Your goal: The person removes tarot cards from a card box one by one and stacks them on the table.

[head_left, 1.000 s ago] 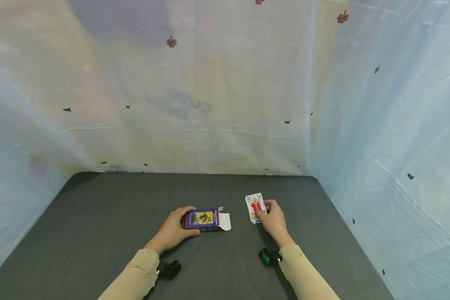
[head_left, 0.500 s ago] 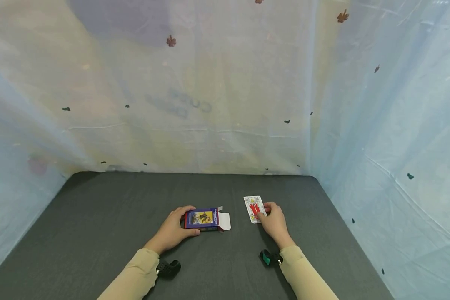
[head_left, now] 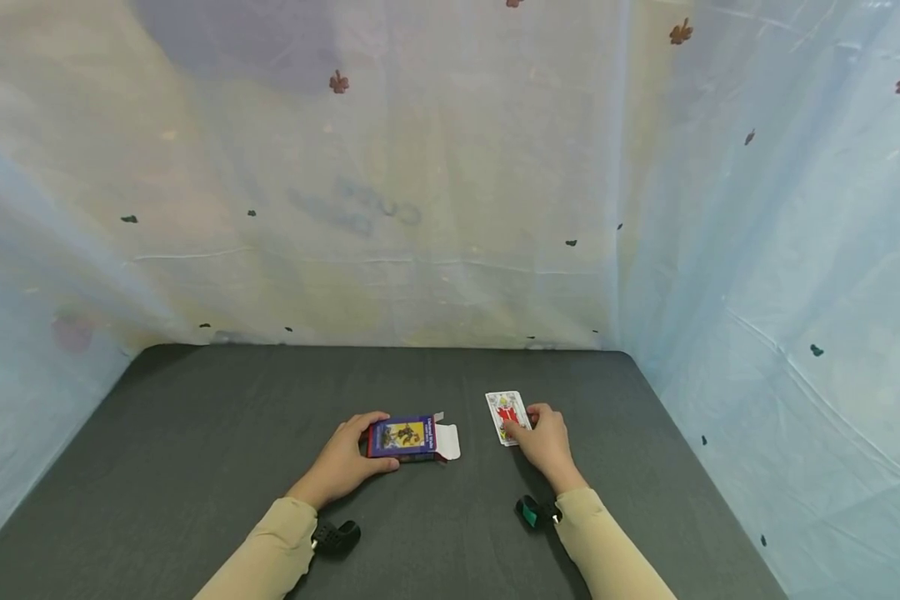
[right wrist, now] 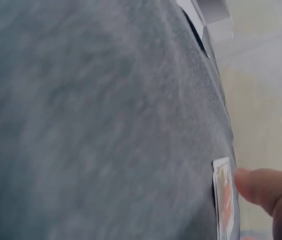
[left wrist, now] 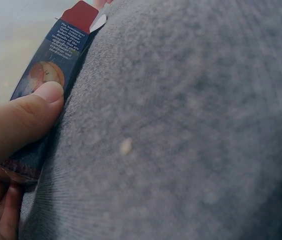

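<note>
Fine print on a side panel [left wrist: 63, 50] of the card box [head_left: 401, 436], unreadable from the head view, shows clearly in the left wrist view, while the right wrist view catches the layered edge of the stack of cards [head_left: 506, 407]. The left hand [head_left: 341, 462] grips the box between thumb and spread fingers on a dark table [head_left: 232, 433], white flap [head_left: 447, 442] open toward the cards. The right hand [head_left: 551, 450] extends its thumb over the stack; whether it pinches, one cannot tell.

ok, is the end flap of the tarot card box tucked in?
No, the head view shows the white end flap sticking out past the open end of the tarot card box.
</note>
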Action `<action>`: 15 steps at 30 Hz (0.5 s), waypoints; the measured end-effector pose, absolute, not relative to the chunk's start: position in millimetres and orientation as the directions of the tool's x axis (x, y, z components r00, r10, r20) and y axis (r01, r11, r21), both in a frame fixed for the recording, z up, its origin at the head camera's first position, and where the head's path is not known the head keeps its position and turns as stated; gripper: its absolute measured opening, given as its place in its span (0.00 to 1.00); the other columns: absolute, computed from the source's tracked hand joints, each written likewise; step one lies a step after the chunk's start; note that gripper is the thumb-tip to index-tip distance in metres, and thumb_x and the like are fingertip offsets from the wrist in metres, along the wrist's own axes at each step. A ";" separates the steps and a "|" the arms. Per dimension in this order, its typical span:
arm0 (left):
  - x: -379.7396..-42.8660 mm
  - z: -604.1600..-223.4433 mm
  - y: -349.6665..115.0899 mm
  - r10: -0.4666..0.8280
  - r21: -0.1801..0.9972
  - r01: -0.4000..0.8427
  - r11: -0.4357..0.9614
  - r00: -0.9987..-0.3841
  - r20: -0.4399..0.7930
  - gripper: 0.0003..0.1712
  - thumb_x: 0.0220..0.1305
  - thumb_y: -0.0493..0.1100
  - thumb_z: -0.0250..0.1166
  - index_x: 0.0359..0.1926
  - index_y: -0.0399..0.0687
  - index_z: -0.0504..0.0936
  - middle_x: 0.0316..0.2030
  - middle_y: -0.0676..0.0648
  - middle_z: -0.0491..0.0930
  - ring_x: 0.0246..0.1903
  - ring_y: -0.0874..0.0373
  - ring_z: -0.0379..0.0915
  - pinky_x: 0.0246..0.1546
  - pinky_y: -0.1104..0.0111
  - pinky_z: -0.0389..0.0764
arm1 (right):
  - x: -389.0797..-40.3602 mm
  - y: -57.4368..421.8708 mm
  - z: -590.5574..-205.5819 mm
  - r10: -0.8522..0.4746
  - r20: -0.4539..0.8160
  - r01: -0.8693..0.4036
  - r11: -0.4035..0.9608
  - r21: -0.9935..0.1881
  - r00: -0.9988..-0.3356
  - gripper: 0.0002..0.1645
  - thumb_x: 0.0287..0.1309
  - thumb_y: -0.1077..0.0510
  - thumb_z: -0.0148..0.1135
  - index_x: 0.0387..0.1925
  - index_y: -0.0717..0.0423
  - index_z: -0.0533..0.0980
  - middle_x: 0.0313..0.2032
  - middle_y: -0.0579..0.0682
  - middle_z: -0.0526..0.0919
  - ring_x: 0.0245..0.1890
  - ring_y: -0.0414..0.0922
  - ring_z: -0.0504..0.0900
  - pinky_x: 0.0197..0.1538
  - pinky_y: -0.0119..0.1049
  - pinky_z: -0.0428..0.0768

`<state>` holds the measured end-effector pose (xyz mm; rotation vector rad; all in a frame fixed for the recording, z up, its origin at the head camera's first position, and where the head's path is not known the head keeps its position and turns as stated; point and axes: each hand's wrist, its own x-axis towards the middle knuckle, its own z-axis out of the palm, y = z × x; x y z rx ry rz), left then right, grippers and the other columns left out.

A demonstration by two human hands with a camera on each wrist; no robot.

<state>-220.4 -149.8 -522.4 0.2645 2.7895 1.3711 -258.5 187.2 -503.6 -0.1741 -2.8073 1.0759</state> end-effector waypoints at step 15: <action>-220.6 -521.7 -151.0 0.164 0.787 0.141 0.601 -0.985 0.051 0.47 0.45 0.60 0.78 0.66 0.60 0.69 0.58 0.52 0.71 0.55 0.54 0.65 0.54 0.51 0.69 | -261.7 182.9 -504.0 0.200 0.040 0.136 0.784 -0.605 -0.979 0.35 0.54 0.48 0.70 0.55 0.68 0.71 0.45 0.63 0.73 0.45 0.57 0.72 0.47 0.54 0.69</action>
